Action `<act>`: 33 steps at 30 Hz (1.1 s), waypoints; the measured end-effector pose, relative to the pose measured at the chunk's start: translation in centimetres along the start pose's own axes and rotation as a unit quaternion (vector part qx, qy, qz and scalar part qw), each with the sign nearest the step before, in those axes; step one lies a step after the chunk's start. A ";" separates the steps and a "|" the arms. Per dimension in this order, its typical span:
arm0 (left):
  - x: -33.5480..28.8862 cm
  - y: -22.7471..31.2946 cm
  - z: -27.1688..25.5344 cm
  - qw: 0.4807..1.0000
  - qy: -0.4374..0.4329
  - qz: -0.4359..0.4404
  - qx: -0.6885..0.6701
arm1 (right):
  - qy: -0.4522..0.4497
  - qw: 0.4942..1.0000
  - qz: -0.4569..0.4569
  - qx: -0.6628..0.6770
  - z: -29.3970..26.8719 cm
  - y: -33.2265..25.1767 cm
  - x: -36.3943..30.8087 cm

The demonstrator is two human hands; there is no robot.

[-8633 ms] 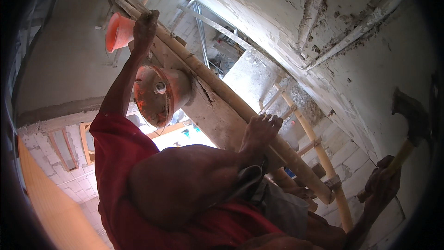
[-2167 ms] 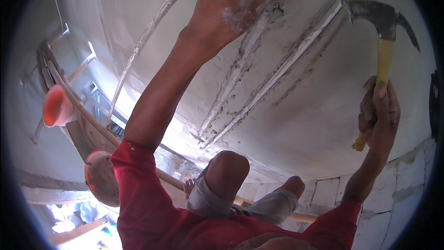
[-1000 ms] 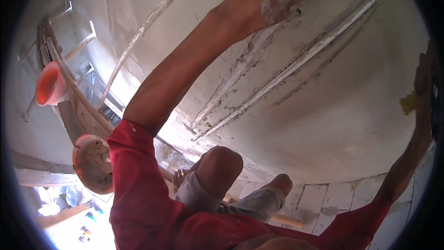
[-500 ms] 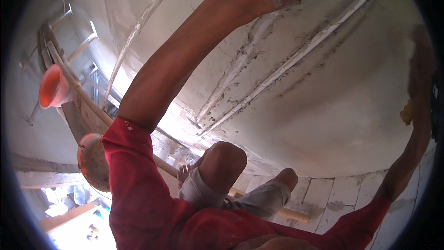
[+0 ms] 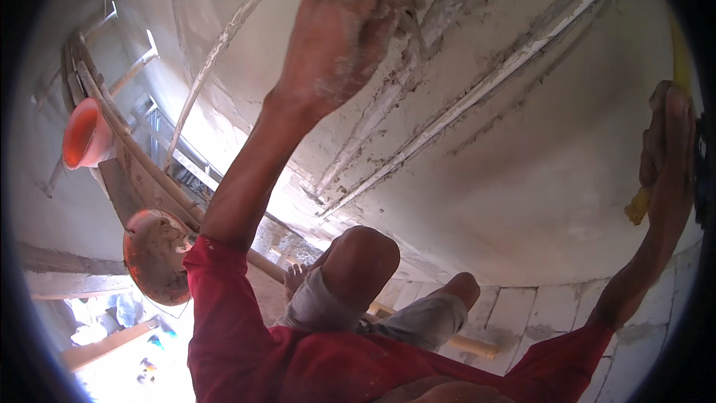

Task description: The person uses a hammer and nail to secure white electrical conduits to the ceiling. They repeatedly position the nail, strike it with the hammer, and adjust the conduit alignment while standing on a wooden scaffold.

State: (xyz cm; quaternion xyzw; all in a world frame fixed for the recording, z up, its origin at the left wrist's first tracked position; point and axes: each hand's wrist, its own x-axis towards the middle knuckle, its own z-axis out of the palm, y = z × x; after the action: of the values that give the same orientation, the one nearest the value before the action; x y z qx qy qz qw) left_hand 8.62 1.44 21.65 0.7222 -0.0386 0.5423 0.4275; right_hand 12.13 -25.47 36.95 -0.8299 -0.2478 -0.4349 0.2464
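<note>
My left hand (image 5: 347, 41), coated in pale plaster dust, is raised in front of the plastered wall (image 5: 537, 179). Its fingers are curled closed, and whatever they may hold is hidden. Close by runs a rough, plaster-smeared groove (image 5: 373, 116), with a straight pale pipe (image 5: 477, 97) set beside it. At the far right my right hand (image 5: 666, 138) is wrapped round a yellow strip-like thing (image 5: 636, 207). One ragged end of it sticks out below the hand, and a yellow length shows above the fingers along the wall.
An orange bucket (image 5: 86, 134) hangs by wooden poles on the left. Lower down is an orange-rimmed basin (image 5: 156, 257) with grey mortar. My bent knees (image 5: 365, 257) are below, near a wooden pole (image 5: 473, 346) and a block wall (image 5: 514, 313). Another pale pipe (image 5: 224, 41) stands at upper left.
My left hand has come down and leftward, so the whole hand shows. My right hand has dropped a little, and the yellow end has moved lower. The mortar basin is less covered.
</note>
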 end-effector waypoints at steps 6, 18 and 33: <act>1.4 -1.6 0.5 0.986 0.061 0.121 -0.093 | -0.102 0.994 -0.022 0.041 -0.2 -0.6 -0.7; 2.1 -1.2 1.3 0.995 -0.066 0.076 0.023 | -0.127 0.987 -0.100 -0.023 -0.4 0.9 0.5; 4.9 0.9 1.5 0.981 -0.159 0.096 0.049 | -0.139 0.961 -0.194 -0.140 -1.4 6.3 1.0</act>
State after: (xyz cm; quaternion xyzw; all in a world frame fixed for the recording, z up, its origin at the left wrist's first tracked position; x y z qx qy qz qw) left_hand 11.35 1.88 26.08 0.8120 -0.1488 0.4606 0.3261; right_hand 15.74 -30.90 37.26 -0.8443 -0.3724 -0.3854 0.0023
